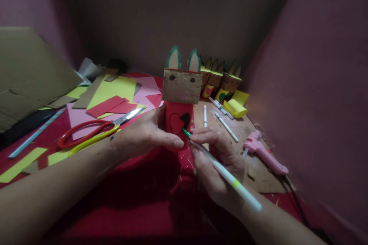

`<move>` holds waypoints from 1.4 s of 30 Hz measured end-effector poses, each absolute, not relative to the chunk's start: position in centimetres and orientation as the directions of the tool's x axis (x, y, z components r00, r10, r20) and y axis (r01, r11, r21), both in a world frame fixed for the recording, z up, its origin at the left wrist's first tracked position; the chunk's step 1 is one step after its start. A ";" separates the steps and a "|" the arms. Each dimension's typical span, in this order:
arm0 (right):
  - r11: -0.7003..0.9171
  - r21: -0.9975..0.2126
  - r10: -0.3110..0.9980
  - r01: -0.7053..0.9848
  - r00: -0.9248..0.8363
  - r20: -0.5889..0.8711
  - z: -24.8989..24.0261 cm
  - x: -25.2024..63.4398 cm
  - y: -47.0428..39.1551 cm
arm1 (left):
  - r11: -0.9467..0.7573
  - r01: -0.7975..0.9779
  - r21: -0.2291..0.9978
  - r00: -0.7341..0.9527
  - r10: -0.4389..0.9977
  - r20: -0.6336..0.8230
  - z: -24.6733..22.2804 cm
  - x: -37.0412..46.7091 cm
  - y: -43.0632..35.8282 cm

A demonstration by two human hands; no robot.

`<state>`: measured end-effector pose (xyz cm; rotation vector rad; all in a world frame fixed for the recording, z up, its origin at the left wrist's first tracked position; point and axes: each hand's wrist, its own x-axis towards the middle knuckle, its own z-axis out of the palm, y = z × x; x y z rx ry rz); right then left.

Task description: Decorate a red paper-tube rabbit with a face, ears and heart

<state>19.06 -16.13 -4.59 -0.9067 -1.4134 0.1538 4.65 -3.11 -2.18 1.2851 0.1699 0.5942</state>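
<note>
A cardboard animal figure [181, 88] stands upright in front of me, with a box head, two dark eyes and two pointed ears edged in green. Its red body bears a drawn heart [176, 123], whose right part is filled in dark. My left hand [156, 130] is wrapped round the body from the left, thumb across the front. Between the fingers of my right hand [220, 157] is a white marker [227, 176] with a yellow-green band. The marker's green tip touches or nearly touches the heart's lower right edge.
Scissors [115, 124] with red and yellow handles lie left on coloured paper [112, 90]. Similar figures [217, 78] stand behind. Loose markers [226, 126], a yellow paper roll [235, 108] and a pink glue gun [264, 152] with a cord rest on cardboard at right.
</note>
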 end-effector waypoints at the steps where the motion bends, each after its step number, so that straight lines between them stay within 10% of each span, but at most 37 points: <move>1: 0.668 -0.623 0.596 0.408 0.208 0.775 -4.6 19.1 -16.2 | 0.154 -0.319 0.935 0.837 0.508 0.202 -2.1 4.6 -3.1; 42: 0.669 -0.593 0.560 0.448 0.222 0.798 -4.6 19.2 -15.9 | 0.110 -0.337 0.935 0.845 0.472 0.249 -2.2 4.7 -2.9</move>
